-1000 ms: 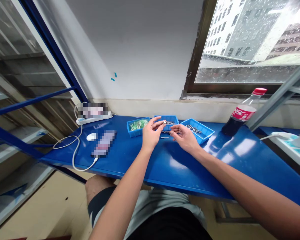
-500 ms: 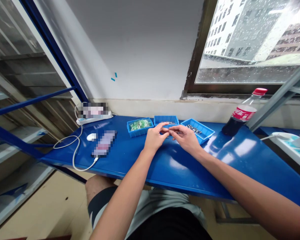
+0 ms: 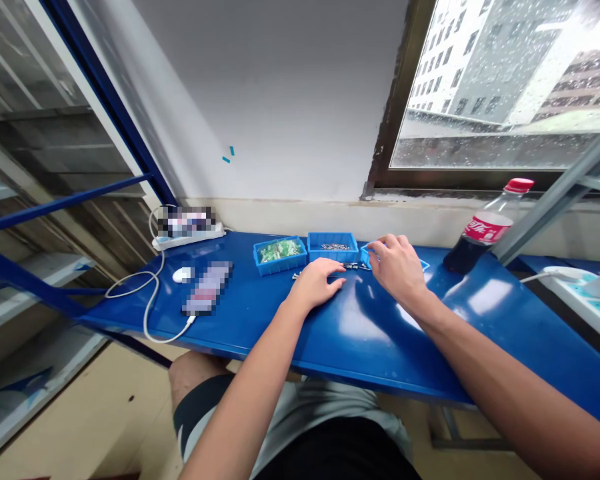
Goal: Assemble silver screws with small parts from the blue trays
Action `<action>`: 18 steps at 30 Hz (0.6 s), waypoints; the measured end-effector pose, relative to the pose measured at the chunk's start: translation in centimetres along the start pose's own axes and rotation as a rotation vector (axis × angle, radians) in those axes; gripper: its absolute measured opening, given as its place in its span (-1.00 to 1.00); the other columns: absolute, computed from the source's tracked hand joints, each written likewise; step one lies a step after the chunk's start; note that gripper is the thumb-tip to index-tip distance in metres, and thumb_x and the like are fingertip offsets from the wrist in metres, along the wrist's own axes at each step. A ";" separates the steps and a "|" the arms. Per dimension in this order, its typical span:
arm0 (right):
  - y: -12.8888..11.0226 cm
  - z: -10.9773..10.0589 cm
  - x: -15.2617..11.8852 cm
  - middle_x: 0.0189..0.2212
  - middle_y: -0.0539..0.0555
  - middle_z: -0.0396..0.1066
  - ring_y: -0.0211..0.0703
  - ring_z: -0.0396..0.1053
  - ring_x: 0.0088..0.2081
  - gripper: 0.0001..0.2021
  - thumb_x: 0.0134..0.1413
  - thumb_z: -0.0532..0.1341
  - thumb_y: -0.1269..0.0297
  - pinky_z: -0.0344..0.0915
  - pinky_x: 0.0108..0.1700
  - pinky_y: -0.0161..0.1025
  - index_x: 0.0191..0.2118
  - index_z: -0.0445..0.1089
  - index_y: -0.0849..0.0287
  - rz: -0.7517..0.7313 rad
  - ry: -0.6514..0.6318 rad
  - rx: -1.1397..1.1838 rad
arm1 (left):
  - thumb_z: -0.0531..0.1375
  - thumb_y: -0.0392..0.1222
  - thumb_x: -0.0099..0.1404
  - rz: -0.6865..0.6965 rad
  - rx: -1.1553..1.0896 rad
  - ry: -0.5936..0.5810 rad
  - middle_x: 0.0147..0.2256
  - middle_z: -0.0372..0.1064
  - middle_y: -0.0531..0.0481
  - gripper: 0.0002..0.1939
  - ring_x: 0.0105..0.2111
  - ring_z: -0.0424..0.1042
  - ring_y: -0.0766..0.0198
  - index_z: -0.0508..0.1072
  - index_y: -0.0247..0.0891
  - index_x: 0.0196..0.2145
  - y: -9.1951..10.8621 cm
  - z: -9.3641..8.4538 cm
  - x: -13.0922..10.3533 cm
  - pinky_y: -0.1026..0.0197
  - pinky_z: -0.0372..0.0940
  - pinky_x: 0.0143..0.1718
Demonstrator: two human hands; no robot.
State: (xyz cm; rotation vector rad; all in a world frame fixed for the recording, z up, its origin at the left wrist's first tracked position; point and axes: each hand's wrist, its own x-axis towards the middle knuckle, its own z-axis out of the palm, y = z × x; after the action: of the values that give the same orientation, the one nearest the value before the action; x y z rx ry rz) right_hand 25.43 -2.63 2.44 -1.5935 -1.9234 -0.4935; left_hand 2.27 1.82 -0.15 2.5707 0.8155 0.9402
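Observation:
My left hand (image 3: 317, 285) rests low over the blue table, thumb and fingers apart, with nothing visible between them. Small metal screws (image 3: 355, 266) lie on the table just beyond its fingertips. My right hand (image 3: 395, 265) hovers over the right blue tray (image 3: 425, 265) and covers most of it; its fingers are bent, and whether they hold anything is hidden. The middle blue tray (image 3: 333, 255) has screws inside. In the left blue tray (image 3: 281, 267) lie green and clear small packets or pieces.
A cola bottle (image 3: 485, 227) stands at the right rear. On the left are a phone (image 3: 209, 287) on a white cable, a white round object (image 3: 183, 275) and a power strip (image 3: 190, 237). The blue table (image 3: 260, 317) has its front edge by my legs.
My hands have come apart. The right one has moved right over the right tray; the left one has lowered and opened. Screws on the table beyond my left hand now show.

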 end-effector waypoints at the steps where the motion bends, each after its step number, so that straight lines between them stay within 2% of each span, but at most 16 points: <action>1: 0.0 0.0 0.0 -0.10 0.33 0.45 0.25 0.29 -0.05 -0.69 0.41 0.07 0.30 0.29 0.06 0.18 -0.02 0.57 0.19 -0.003 0.005 0.000 | 0.34 -0.19 0.34 0.003 0.009 -0.009 0.06 0.59 -0.15 -0.75 0.15 0.49 0.02 0.64 -0.22 -0.03 -0.1 0.1 0.0 -0.07 0.36 0.24; 5: -1.2 0.4 -0.1 -0.05 0.29 0.46 0.21 0.30 0.00 -0.70 0.43 0.07 0.31 0.28 0.13 0.13 0.04 0.54 0.16 -0.106 -0.026 0.124 | 0.33 -0.15 0.35 -0.035 0.073 -0.027 0.13 0.53 -0.18 -0.68 0.21 0.45 -0.01 0.61 -0.22 0.05 -0.6 0.4 -0.2 -0.10 0.31 0.30; 8: -2.1 1.3 -0.5 -0.05 0.25 0.48 0.16 0.34 -0.01 -0.69 0.42 0.05 0.38 0.32 0.11 0.05 0.05 0.52 0.14 -0.182 -0.152 0.197 | 0.31 -0.20 0.36 -0.090 0.100 -0.036 0.16 0.51 -0.18 -0.65 0.20 0.46 -0.03 0.60 -0.22 0.09 -0.7 0.4 -0.3 -0.09 0.34 0.28; 12: -2.1 2.9 -1.1 -0.06 0.25 0.51 0.13 0.38 -0.05 -0.68 0.33 0.07 0.52 0.34 0.09 0.03 -0.02 0.55 0.16 -0.195 -0.298 0.198 | 0.24 -0.30 0.38 -0.096 0.087 -0.049 0.11 0.55 -0.15 -0.69 0.15 0.50 -0.01 0.62 -0.21 0.05 -0.6 0.2 -0.2 -0.08 0.37 0.24; 18: -1.7 3.4 -1.3 -0.07 0.24 0.54 0.11 0.37 -0.02 -0.66 0.27 0.07 0.59 0.34 0.08 -0.01 -0.07 0.55 0.18 -0.216 -0.332 0.204 | 0.24 -0.28 0.39 -0.125 0.091 -0.028 0.02 0.60 -0.15 -0.72 0.05 0.54 -0.03 0.63 -0.23 0.01 -0.1 -0.1 -0.1 -0.07 0.43 0.14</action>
State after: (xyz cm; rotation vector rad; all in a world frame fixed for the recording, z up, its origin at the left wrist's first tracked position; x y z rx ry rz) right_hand 23.25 -1.84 -0.82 -1.4118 -2.3251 -0.1136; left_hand 2.11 1.84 -0.16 2.5676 1.0195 0.8465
